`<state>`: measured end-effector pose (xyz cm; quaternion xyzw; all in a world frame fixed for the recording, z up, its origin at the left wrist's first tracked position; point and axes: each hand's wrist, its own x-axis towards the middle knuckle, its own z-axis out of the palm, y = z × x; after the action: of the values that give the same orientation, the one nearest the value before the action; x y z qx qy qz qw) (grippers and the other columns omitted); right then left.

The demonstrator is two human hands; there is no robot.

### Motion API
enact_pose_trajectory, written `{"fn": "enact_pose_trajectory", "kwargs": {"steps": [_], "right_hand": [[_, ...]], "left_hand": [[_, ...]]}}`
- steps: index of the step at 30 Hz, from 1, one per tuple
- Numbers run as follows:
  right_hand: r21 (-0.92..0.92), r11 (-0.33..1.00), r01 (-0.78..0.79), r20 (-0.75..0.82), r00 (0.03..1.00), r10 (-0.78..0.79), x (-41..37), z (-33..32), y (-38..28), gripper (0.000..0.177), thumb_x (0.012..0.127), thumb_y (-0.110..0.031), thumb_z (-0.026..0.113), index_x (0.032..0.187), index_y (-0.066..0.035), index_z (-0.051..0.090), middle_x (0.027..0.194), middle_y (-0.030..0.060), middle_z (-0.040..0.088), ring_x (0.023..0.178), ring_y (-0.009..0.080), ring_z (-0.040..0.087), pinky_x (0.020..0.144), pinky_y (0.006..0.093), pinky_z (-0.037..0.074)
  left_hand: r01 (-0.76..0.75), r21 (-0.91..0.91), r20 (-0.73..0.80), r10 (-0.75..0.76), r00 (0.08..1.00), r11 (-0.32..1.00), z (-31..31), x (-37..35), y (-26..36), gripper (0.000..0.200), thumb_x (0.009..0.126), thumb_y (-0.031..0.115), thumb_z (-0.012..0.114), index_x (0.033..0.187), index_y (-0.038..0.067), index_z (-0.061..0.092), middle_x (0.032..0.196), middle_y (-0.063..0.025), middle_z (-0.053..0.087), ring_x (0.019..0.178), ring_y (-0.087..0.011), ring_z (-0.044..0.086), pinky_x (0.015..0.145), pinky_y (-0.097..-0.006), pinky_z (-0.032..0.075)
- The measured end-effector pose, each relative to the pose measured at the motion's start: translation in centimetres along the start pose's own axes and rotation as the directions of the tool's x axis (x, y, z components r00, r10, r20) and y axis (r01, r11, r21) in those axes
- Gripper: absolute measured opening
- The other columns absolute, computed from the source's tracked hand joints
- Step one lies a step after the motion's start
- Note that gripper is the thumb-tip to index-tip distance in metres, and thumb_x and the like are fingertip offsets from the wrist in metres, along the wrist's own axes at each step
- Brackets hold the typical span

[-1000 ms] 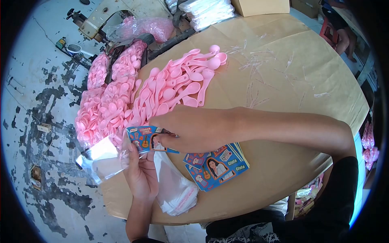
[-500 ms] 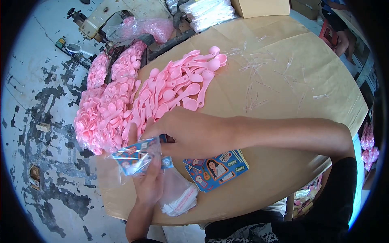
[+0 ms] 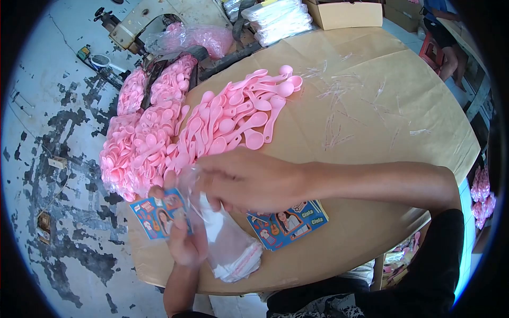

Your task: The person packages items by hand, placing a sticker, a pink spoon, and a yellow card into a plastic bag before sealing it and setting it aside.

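Observation:
My left hand [image 3: 186, 241] is closed on a blue printed card [image 3: 159, 216], its thumb across the front. Clear plastic film [image 3: 186, 183] rises from beside the card to my right hand [image 3: 246, 180], whose fingers are pinched at its edge. Part of the grip is hidden behind the knuckles. Below my right wrist lies a stack of blue printed cards [image 3: 289, 225], partly covered by that hand. Between the stack and my left hand rests a pile of clear plastic bags [image 3: 233, 257].
Loose pink spoons [image 3: 233, 114] are heaped beyond my hands, with bagged pink spoons [image 3: 140, 140] to their left. Thin clear strips [image 3: 339, 90] are scattered over the brown-covered table [image 3: 403, 138]. At the back are stacked plastic packs [image 3: 278, 21] and a cardboard box [image 3: 347, 15]. A person [image 3: 448, 47] sits far right.
The card in my left hand has moved slightly left and down and now faces up more plainly. My right hand has shifted a little right, drawing film away from the card.

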<state>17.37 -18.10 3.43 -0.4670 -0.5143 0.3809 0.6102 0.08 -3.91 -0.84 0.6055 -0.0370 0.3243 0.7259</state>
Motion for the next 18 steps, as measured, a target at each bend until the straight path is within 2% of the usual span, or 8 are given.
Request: {"fn": "enact_pose_trajectory", "kwargs": {"steps": [2, 3, 6, 9, 12, 14, 15, 18], "right_hand": [[0.082, 0.996, -0.039, 0.035, 0.999, 0.036, 0.1, -0.7, 0.1, 0.04, 0.092, -0.035, 0.058, 0.11, 0.0, 0.06, 0.079, 0.0106, 0.064, 0.073, 0.0164, 0.061, 0.067, 0.0323, 0.05], [0.12, 0.991, -0.06, 0.054, 0.997, 0.053, 0.1, -1.0, 0.2, 0.046, 0.094, -0.041, 0.057, 0.121, -0.003, 0.058, 0.079, 0.0087, 0.064, 0.073, 0.0133, 0.06, 0.065, 0.0301, 0.05], [-0.39, 0.892, 0.227, 0.107, 0.974, -0.201, 0.2, -0.9, 0.5, 0.038, 0.097, -0.035, 0.054, 0.117, -0.003, 0.06, 0.081, 0.0068, 0.065, 0.073, 0.0104, 0.061, 0.064, 0.0272, 0.05], [-0.276, 0.904, 0.326, 0.031, 0.943, -0.33, 1.1, -1.7, 1.1, 0.027, 0.099, -0.024, 0.051, 0.113, -0.003, 0.06, 0.082, 0.0064, 0.066, 0.072, 0.0081, 0.062, 0.062, 0.0249, 0.05], [-0.191, 0.949, 0.251, -0.041, 0.964, -0.263, 1.3, -2.8, 0.4, 0.016, 0.093, -0.011, 0.054, 0.097, 0.0, 0.065, 0.083, 0.0145, 0.067, 0.067, 0.017, 0.067, 0.063, 0.0312, 0.052], [-0.409, 0.883, 0.229, -0.112, 0.948, -0.297, 2.1, -5.8, 0.5, 0.018, 0.095, -0.012, 0.052, 0.107, -0.002, 0.062, 0.082, 0.0104, 0.067, 0.068, 0.0144, 0.065, 0.063, 0.0284, 0.052], [-0.511, 0.834, 0.208, -0.143, 0.936, -0.321, 2.6, -7.8, 0.7, 0.021, 0.096, -0.012, 0.051, 0.113, -0.003, 0.06, 0.082, 0.0084, 0.068, 0.069, 0.0132, 0.064, 0.063, 0.027, 0.051], [-0.962, 0.273, -0.016, -0.105, 0.943, -0.315, 2.2, -14.3, 3.5, 0.026, 0.09, -0.013, 0.058, 0.115, -0.007, 0.061, 0.099, 0.0117, 0.066, 0.09, 0.0274, 0.062, 0.082, 0.0371, 0.049]], "left_hand": [[-0.042, 0.034, -0.18, 0.048, 0.983, 0.999, 0.5, 0.2, -0.3, 0.062, 0.09, 0.02, 0.06, 0.144, 0.016, 0.03, 0.137, -0.0107, 0.044, 0.123, -0.028, 0.046, 0.102, -0.0432, 0.035], [0.026, 0.065, -0.148, -0.016, 0.989, 0.998, 0.2, 0.0, -0.3, 0.062, 0.09, 0.018, 0.06, 0.145, 0.014, 0.029, 0.137, -0.0108, 0.044, 0.125, -0.0263, 0.045, 0.103, -0.0418, 0.035], [0.124, 0.112, -0.114, -0.111, 0.987, 0.986, -0.6, -0.2, -0.3, 0.061, 0.09, 0.011, 0.058, 0.144, 0.012, 0.029, 0.141, -0.012, 0.041, 0.131, -0.0248, 0.04, 0.109, -0.0417, 0.031], [0.04, 0.038, -0.174, -0.033, 0.984, 0.998, 0.5, 1.1, -0.1, 0.057, 0.087, 0.002, 0.057, 0.138, 0.011, 0.033, 0.146, -0.0147, 0.036, 0.136, -0.0282, 0.035, 0.115, -0.0467, 0.025], [-0.017, -0.01, -0.166, 0.015, 0.986, 1.0, 0.6, 1.7, -0.1, 0.053, 0.089, 0.003, 0.056, 0.138, 0.01, 0.036, 0.144, -0.0143, 0.039, 0.134, -0.0293, 0.037, 0.115, -0.047, 0.026], [-0.05, 0.025, -0.085, 0.052, 0.995, 0.998, 0.1, 1.9, -0.4, 0.051, 0.093, 0.008, 0.054, 0.14, 0.01, 0.036, 0.145, -0.0128, 0.039, 0.136, -0.0314, 0.036, 0.117, -0.0495, 0.024], [-0.039, 0.042, -0.085, 0.042, 0.995, 0.998, -0.1, 1.8, -0.4, 0.052, 0.093, 0.008, 0.054, 0.141, 0.01, 0.035, 0.145, -0.0133, 0.039, 0.136, -0.0326, 0.036, 0.116, -0.0494, 0.024], [-0.005, 0.089, -0.1, 0.013, 0.995, 0.996, -0.5, 1.7, -0.5, 0.055, 0.092, 0.01, 0.056, 0.142, 0.011, 0.032, 0.146, -0.0143, 0.037, 0.136, -0.0346, 0.036, 0.116, -0.0491, 0.025]]}}
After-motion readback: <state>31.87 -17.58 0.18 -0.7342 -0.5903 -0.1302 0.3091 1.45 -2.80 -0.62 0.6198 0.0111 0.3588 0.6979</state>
